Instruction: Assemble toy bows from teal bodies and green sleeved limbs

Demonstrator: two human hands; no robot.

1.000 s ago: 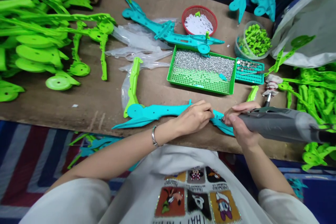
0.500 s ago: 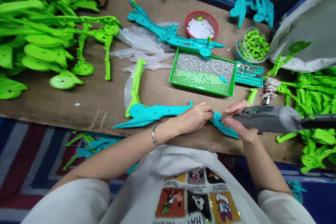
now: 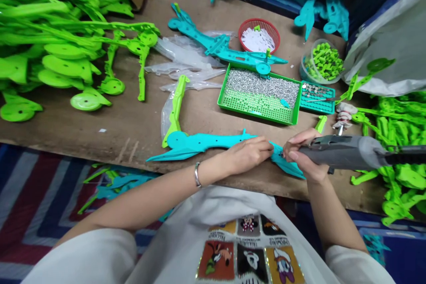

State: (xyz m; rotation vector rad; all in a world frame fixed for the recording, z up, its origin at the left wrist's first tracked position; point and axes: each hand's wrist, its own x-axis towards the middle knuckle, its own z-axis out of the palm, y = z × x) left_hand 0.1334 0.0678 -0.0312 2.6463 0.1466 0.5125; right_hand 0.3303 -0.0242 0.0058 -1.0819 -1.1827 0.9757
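Observation:
A long teal plastic toy part [image 3: 203,142] lies along the near edge of the wooden table [image 3: 126,128]. My left hand [image 3: 248,155] rests on it with its fingers pressed down, pinning it near the middle. My right hand [image 3: 304,155] is wrapped round the front of a grey electric screwdriver [image 3: 346,153], whose tip meets the teal part right beside my left fingertips. A light green part [image 3: 175,108] lies partly under the teal part's left end.
A green tray of small silver screws [image 3: 262,91] stands just beyond my hands, with a small teal tray [image 3: 316,97], a red basket [image 3: 259,35] and a tub of green pieces [image 3: 322,60] behind it. Green plastic parts [image 3: 56,49] are piled at the left, and further green parts [image 3: 399,128] at the right.
My hands and the screwdriver have stayed on the teal part. The screwdriver's body has tilted slightly and the view has shifted a little.

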